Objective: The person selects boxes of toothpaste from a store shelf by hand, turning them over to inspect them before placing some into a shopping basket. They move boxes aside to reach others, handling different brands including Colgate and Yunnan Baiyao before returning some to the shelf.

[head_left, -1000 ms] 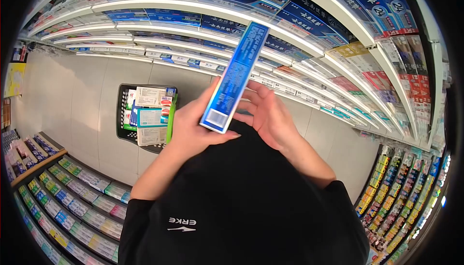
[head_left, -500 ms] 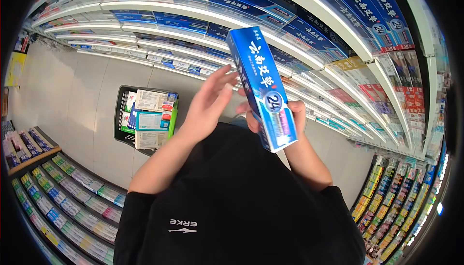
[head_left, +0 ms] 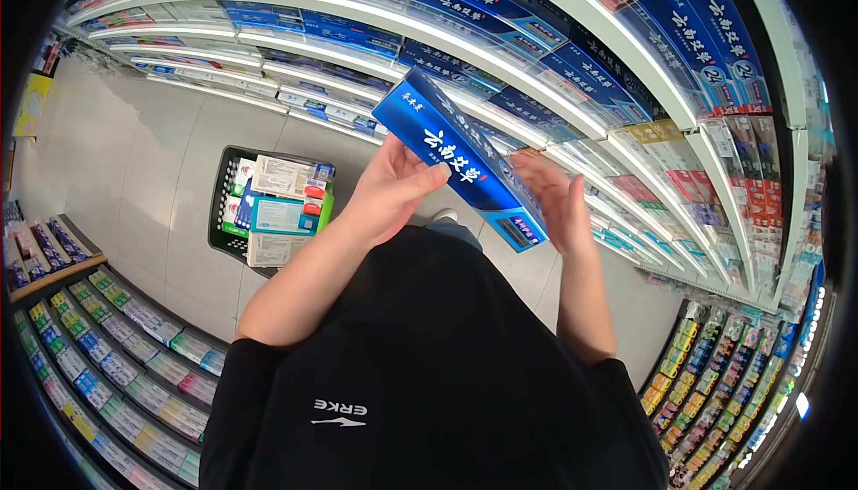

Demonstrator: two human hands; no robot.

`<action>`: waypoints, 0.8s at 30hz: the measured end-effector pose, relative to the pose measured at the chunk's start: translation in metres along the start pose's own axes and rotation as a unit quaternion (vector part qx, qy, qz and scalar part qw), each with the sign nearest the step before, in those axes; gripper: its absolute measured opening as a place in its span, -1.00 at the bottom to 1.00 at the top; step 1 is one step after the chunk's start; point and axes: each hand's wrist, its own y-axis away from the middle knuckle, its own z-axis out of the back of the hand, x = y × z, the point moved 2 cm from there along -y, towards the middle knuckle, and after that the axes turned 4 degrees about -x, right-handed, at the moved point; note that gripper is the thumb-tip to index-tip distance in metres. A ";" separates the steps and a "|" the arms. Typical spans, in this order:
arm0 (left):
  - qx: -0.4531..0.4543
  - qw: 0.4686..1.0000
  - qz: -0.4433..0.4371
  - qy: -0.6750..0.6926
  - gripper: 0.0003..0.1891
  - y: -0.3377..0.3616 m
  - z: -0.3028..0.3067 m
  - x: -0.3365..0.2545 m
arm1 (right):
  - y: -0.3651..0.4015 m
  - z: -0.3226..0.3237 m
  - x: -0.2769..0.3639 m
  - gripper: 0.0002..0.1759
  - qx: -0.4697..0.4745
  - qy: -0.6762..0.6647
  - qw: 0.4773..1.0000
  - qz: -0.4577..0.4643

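A long blue toothpaste box (head_left: 474, 168) with white Chinese lettering is tilted diagonally in front of my chest. My left hand (head_left: 391, 190) grips it near its upper left end, thumb across the printed face and fingers behind. My right hand (head_left: 563, 199) is beside the box's right edge, with its fingers apart and thumb raised. The fingertips overlap the edge of the box in this view.
A dark shopping basket (head_left: 214, 222) with several packaged boxes stands on the floor to the left. Lit shelves (head_left: 500, 38) full of blue cartons curve ahead and to the right. Display racks stand at the lower left (head_left: 116, 360) and lower right (head_left: 715, 374).
The toothpaste box has passed from my right hand to my left. It has turned so that a side face shows, and its top end has swung left. My right hand has opened.
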 end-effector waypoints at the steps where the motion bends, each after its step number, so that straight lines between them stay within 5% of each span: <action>1: -0.007 1.000 0.001 0.002 -0.36 0.000 0.000 0.001 | 0.000 0.002 0.008 0.04 0.007 0.085 0.995 0.058; 4: -0.021 1.000 -0.001 0.004 -0.34 0.000 -0.004 0.003 | 0.016 -0.019 0.050 -0.15 -0.028 0.357 0.918 0.169; 5: -0.024 1.000 -0.008 0.003 -0.34 -0.001 -0.007 0.003 | 0.021 -0.038 0.067 -0.18 -0.039 0.489 0.844 0.218; 8: -0.026 0.999 -0.025 0.004 -0.31 -0.008 -0.014 0.008 | 0.022 -0.071 0.070 -0.20 -0.071 0.613 0.729 0.297; 13: 0.002 0.994 -0.077 -0.079 -0.25 -0.033 -0.021 0.004 | 0.010 -0.062 0.060 -0.21 -0.163 0.614 0.714 0.296; 16: 0.109 0.936 -0.114 -0.314 -0.22 -0.061 -0.013 -0.009 | 0.002 -0.038 0.065 -0.21 -0.176 0.645 0.636 0.386; 18: 0.027 0.751 -0.082 -0.655 -0.20 -0.077 -0.022 -0.041 | 0.000 -0.018 0.067 -0.20 -0.194 0.654 0.610 0.404; 20: 0.031 0.583 -0.372 -0.722 -0.23 -0.109 -0.007 -0.048 | 0.001 0.001 0.068 -0.19 -0.213 0.664 0.585 0.415; 23: 0.076 0.377 -0.535 -0.752 -0.28 -0.153 -0.021 -0.074 | 0.008 0.027 0.062 -0.17 -0.229 0.653 0.587 0.421; 24: 0.080 0.350 -0.538 -0.763 -0.29 -0.165 -0.028 -0.077 | 0.012 0.031 0.059 -0.17 -0.235 0.650 0.587 0.421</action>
